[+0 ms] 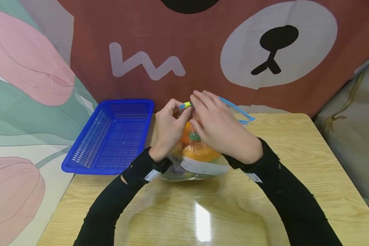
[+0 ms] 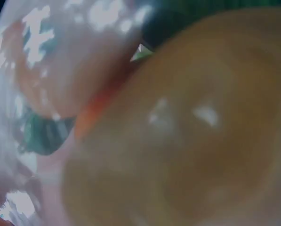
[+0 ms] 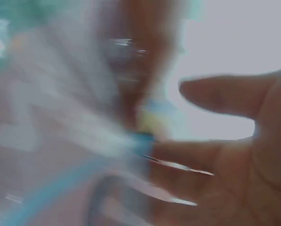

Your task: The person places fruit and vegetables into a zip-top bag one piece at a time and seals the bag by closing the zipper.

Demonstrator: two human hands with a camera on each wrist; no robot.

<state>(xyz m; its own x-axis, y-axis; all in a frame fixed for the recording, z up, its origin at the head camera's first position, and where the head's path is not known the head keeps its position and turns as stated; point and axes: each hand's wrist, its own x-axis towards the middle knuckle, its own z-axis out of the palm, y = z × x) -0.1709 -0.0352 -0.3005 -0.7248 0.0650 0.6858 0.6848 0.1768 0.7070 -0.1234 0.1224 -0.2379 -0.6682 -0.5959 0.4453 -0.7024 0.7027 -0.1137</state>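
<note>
A clear zip bag (image 1: pixel 204 167) with a blue zip strip (image 1: pixel 238 110) stands on the table, filled with orange, yellow and tan rounded things. My left hand (image 1: pixel 169 128) pinches the left end of the strip between thumb and fingers, beside a small yellow piece (image 1: pixel 188 104). Over the top of the bag reaches my right hand (image 1: pixel 219 126). Its fingers are straight and touch the strip near that yellow piece; in the right wrist view its thumb (image 3: pixel 220 96) stands apart from them. A large tan rounded thing (image 2: pixel 187 132) behind shiny plastic fills the left wrist view, blurred.
A blue plastic basket (image 1: pixel 120 143) with slotted walls stands left of the bag, near the table's back left corner. Behind the wood-patterned table (image 1: pixel 233 212) hangs a brown cloth (image 1: pixel 200 44) with a printed animal face. Grey fabric (image 1: pixel 350 112) hangs at the right.
</note>
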